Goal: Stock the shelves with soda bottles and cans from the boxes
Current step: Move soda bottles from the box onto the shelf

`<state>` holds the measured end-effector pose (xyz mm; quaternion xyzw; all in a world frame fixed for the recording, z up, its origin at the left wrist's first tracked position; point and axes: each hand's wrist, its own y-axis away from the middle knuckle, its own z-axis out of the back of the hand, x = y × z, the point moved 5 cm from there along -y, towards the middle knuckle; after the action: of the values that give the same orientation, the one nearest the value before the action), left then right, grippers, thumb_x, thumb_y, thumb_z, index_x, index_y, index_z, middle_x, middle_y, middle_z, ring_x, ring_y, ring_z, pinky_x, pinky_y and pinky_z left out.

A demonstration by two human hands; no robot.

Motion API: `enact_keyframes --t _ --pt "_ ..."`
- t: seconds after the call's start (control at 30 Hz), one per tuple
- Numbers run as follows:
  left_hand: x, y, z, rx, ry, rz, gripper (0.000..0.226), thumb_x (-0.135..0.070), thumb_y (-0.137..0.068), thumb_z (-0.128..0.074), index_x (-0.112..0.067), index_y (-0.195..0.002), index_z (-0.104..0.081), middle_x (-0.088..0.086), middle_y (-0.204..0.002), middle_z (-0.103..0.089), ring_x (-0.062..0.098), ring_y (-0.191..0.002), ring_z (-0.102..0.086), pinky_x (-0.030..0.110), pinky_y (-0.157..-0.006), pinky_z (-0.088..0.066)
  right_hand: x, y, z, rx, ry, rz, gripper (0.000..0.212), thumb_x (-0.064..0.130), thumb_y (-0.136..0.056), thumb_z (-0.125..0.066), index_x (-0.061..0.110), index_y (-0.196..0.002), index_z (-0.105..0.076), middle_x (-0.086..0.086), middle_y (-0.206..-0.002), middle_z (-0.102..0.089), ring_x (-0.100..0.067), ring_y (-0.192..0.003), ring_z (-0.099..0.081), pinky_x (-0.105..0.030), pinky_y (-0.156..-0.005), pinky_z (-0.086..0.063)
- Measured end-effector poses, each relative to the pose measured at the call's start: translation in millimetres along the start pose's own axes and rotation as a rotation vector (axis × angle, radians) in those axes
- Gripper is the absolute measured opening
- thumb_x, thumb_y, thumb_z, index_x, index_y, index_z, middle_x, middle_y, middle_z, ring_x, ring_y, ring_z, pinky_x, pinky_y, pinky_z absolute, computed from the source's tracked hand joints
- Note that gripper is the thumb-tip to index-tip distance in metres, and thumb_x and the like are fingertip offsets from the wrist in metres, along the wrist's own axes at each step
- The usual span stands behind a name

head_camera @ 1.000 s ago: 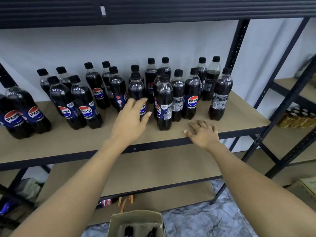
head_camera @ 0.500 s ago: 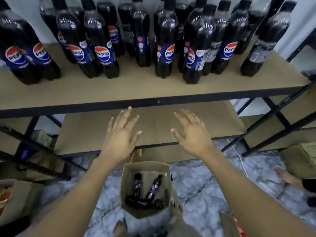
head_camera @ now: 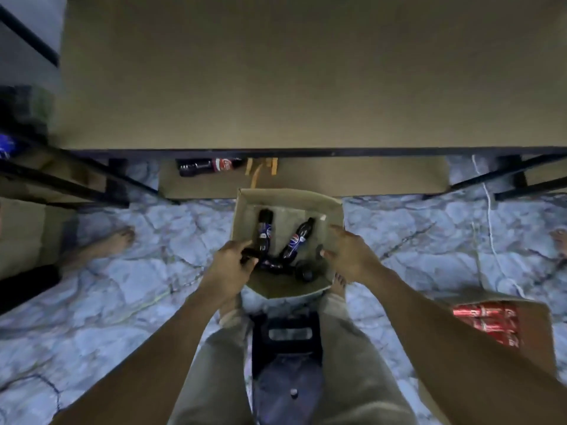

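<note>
Frame centre: left hand (head_camera: 231,266) is gripping a bottle (head_camera: 249,254) inside the box (head_camera: 288,194); right hand (head_camera: 349,256) is reaching in, grip indiscernible.

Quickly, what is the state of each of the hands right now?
Left hand: holding a dark bottle in the box.
Right hand: cannot be told; it is at the box's right wall, blurred.

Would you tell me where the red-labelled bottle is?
In the head view, the red-labelled bottle lies on its side on the bottom shelf, up-left of the open box.
</note>
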<state>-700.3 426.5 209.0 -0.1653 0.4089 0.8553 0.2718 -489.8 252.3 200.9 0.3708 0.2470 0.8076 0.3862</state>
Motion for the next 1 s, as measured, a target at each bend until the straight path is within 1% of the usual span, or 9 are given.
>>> enact_keyframes --t 0.13,0.33,0.47,0.6,0.7,0.8,0.87,0.93,1.0 --pt "65.2 -83.6 -78.2 0.052 0.098 0.148 0.039 -0.025 -0.095 -0.067 -0.013 -0.132 -0.063 0.005 -0.126 -0.068 0.019 -0.110 -0.065 0.009 -0.076 -0.036 -49.9 -101.4 -73.3 -0.002 -0.015 -0.045 0.058 0.028 -0.097 -0.062 0.012 -0.150 -0.041 -0.015 -0.134 -0.062 -0.037 -0.122 -0.058 -0.036 -0.097 -0.047" --pt "156.6 -186.8 -195.6 0.096 0.175 0.344 0.038 -0.022 -0.092 -0.071 -0.009 -0.127 -0.064 0.012 -0.117 -0.071 0.028 -0.112 -0.064 0.022 -0.083 -0.040 -127.8 -248.6 -164.7 0.017 -0.066 -0.111 0.054 0.027 -0.097 -0.063 0.012 -0.145 -0.044 -0.016 -0.134 -0.062 -0.037 -0.121 -0.059 -0.027 -0.088 -0.042" --pt "202.3 -236.6 -252.0 0.063 0.282 0.476 0.039 -0.013 -0.085 -0.078 -0.005 -0.121 -0.065 0.013 -0.112 -0.070 0.027 -0.100 -0.065 0.027 -0.073 -0.047 -165.0 -322.3 -205.7 -0.015 -0.177 -0.161 0.064 0.030 -0.093 -0.070 0.015 -0.150 -0.044 -0.012 -0.142 -0.057 -0.030 -0.129 -0.055 -0.026 -0.100 -0.041" --pt "222.5 -268.0 -282.2 -0.018 0.336 0.544 0.053 -0.015 -0.077 -0.085 -0.007 -0.126 -0.065 0.014 -0.121 -0.069 0.032 -0.111 -0.065 0.037 -0.091 -0.053 -182.7 -371.0 -221.3 -0.086 -0.304 -0.198 0.060 0.018 -0.094 -0.071 0.011 -0.147 -0.045 -0.013 -0.141 -0.056 -0.029 -0.125 -0.056 -0.022 -0.094 -0.041" --pt "224.8 -279.2 -290.7 -0.091 0.323 0.526 0.056 -0.015 -0.075 -0.087 -0.008 -0.126 -0.065 0.013 -0.120 -0.069 0.031 -0.112 -0.065 0.034 -0.088 -0.051 -190.8 -393.3 -223.7 -0.149 -0.367 -0.215 0.054 0.016 -0.093 -0.071 0.011 -0.143 -0.050 -0.012 -0.136 -0.058 -0.029 -0.114 -0.060 -0.037 -0.092 -0.053" --pt "222.1 -282.5 -290.4 -0.140 0.337 0.486 0.053 -0.014 -0.079 -0.083 -0.010 -0.128 -0.063 0.012 -0.122 -0.069 0.030 -0.114 -0.064 0.032 -0.091 -0.048 -191.6 -405.0 -227.3 -0.117 -0.399 -0.205 0.047 0.022 -0.093 -0.072 0.020 -0.138 -0.057 -0.007 -0.126 -0.062 -0.021 -0.082 -0.062 -0.021 -0.060 -0.050" --pt "222.0 -282.5 -288.9 -0.143 0.360 0.468 0.051 -0.015 -0.082 -0.081 -0.013 -0.130 -0.062 0.011 -0.122 -0.069 0.029 -0.115 -0.063 0.031 -0.091 -0.047 -190.3 -408.0 -229.9 -0.091 -0.467 -0.228 0.037 0.023 -0.094 -0.071 0.029 -0.128 -0.058 -0.005 -0.117 -0.063 -0.016 -0.059 -0.056 -0.020 -0.040 -0.041" --pt "222.9 -281.0 -287.2 -0.141 0.382 0.447 0.051 -0.016 -0.084 -0.079 -0.016 -0.132 -0.060 0.009 -0.122 -0.069 0.027 -0.114 -0.064 0.028 -0.087 -0.046 -191.5 -409.7 -231.2 -0.071 -0.530 -0.266 0.030 0.022 -0.094 -0.071 0.031 -0.116 -0.054 -0.007 -0.111 -0.063 -0.015 -0.051 -0.050 -0.026 -0.037 -0.036" --pt "222.7 -279.3 -285.1 -0.154 0.395 0.434 0.052 -0.018 -0.085 -0.079 -0.017 -0.133 -0.059 0.008 -0.122 -0.069 0.026 -0.113 -0.064 0.027 -0.086 -0.045 -190.9 -408.5 -229.4 -0.038 -0.567 -0.276 0.032 0.021 -0.093 -0.073 0.026 -0.119 -0.053 -0.007 -0.109 -0.062 -0.014 -0.049 -0.048 -0.027 -0.040 -0.036"
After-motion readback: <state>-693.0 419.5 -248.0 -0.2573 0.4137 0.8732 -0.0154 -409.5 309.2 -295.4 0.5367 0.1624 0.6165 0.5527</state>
